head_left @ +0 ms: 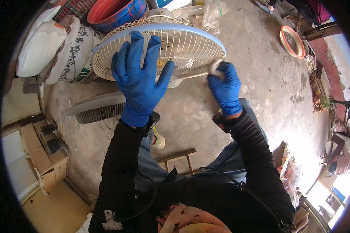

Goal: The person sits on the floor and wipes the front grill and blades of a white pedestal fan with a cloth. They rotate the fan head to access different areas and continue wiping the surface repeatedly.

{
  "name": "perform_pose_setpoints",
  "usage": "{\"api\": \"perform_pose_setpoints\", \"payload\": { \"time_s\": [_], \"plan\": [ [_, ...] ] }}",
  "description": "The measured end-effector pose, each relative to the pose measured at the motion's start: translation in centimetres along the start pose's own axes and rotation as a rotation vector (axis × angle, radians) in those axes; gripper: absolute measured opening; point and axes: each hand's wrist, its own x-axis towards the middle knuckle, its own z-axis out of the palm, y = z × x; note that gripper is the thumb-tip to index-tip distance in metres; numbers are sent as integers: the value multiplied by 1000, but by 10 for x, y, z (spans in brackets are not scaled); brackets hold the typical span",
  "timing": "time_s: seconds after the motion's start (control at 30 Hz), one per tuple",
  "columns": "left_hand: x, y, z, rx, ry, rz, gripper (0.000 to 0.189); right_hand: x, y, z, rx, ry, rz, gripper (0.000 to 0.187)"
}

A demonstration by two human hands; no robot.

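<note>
A caged electric fan (pixel 189 46) with a pale wire guard and a light-blue rim tilts before me. My left hand (pixel 140 75), in a blue glove, is spread in front of the guard's near side, its fingers apart. Whether the fingertips touch the wires I cannot tell. At the guard's right edge my right hand (pixel 226 87), gloved the same way, is closed around a pale rounded item (pixel 214 67), blurred and partly covered by the fingers. Blades show dimly behind the wires.
A grey round fan part (pixel 94 107) stands on the concrete floor at left. White buckets (pixel 75 55) and a red-and-blue basin (pixel 116 14) crowd the upper left. An orange-rimmed basin (pixel 291 42) sits far right. Cardboard boxes (pixel 46 154) lie lower left; a wooden stool (pixel 178 158) is between my legs.
</note>
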Motion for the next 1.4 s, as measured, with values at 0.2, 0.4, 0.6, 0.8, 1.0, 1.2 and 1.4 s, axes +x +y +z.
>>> {"api": "perform_pose_setpoints", "payload": {
  "time_s": [0.2, 0.4, 0.6, 0.8, 1.0, 1.2, 1.4],
  "plan": [
    [2, 4, 1, 11, -13, 27, 60, -13, 32, 24, -347, -179, -382, 30],
    [2, 4, 3, 51, -3, 34, 60, -21, 32, 40, -369, -439, -180, 30],
    [2, 1, 2, 42, -10, 26, 60, -13, 12, -3, 376, -44, 360, 17],
    [1, 2, 3, 36, 5, 31, 59, 6, 50, -7, 401, 302, 460, 20],
    [6, 1, 2, 15, 1, 17, 59, -16, 63, 27, 392, 176, 478, 34],
    [3, 2, 3, 41, -9, 20, 56, -32, 37, 30, 545, -121, 641, 32],
    [4, 7, -8, -116, 36, 111, 56, -34, -9, 19, 957, -407, 689, 35]
  ]
}}
